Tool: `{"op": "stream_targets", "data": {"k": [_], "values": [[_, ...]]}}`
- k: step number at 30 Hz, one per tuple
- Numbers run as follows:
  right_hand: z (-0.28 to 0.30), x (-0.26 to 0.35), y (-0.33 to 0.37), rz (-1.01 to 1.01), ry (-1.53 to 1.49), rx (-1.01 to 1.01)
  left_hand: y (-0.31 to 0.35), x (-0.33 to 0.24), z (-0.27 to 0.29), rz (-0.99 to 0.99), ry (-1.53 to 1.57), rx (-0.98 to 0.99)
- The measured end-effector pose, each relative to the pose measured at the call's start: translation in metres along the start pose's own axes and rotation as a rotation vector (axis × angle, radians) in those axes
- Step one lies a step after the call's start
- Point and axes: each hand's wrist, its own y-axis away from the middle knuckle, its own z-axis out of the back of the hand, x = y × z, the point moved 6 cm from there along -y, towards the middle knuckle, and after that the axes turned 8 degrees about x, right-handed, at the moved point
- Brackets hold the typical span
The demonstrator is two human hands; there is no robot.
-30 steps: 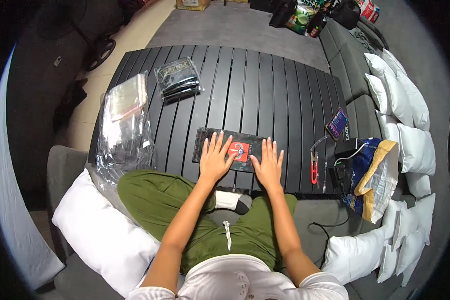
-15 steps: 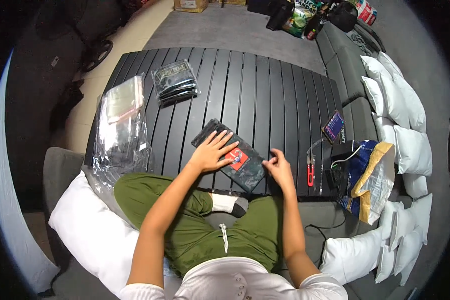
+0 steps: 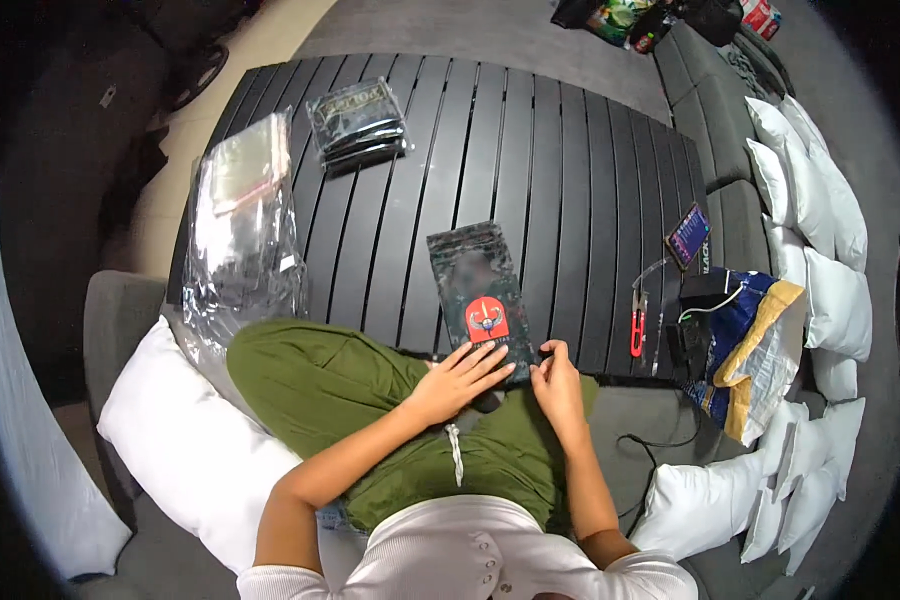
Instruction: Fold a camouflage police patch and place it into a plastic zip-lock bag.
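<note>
Head view: a camouflage-print fabric piece (image 3: 485, 262) lies at the near edge of the slatted tabletop (image 3: 576, 200), its lower end partly hidden under flat, spread fingers of the left hand (image 3: 456, 386); fingers of the right hand (image 3: 559, 388) curl at its corner, grip unclear. Red-handled snips (image 3: 637, 347) and a smartphone (image 3: 687, 238) sit rightward, clear plastic bags (image 3: 242, 235) leftward.

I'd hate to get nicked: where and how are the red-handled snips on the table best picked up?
Probably by the red handle, coming from the person's near side with the right hand, the closer one. The snips lie on the table with handle toward the person and metal end pointing away, so fingers can pinch the handle's long sides.
</note>
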Motion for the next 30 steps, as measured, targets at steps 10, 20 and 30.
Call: {"op": "stream_targets", "data": {"k": [10,20,30], "values": [[0.012,0.029,0.006,0.519,0.532,0.151,0.003,-0.005,-0.014,0.124,0.045,-0.048],[-0.004,0.022,-0.002,0.815,0.527,0.138,0.002,-0.006,-0.027,0.180,-0.018,-0.040],[0.003,0.032,-0.001,0.905,0.439,0.099,0.007,-0.003,-0.013,0.172,0.104,-0.156]]}}
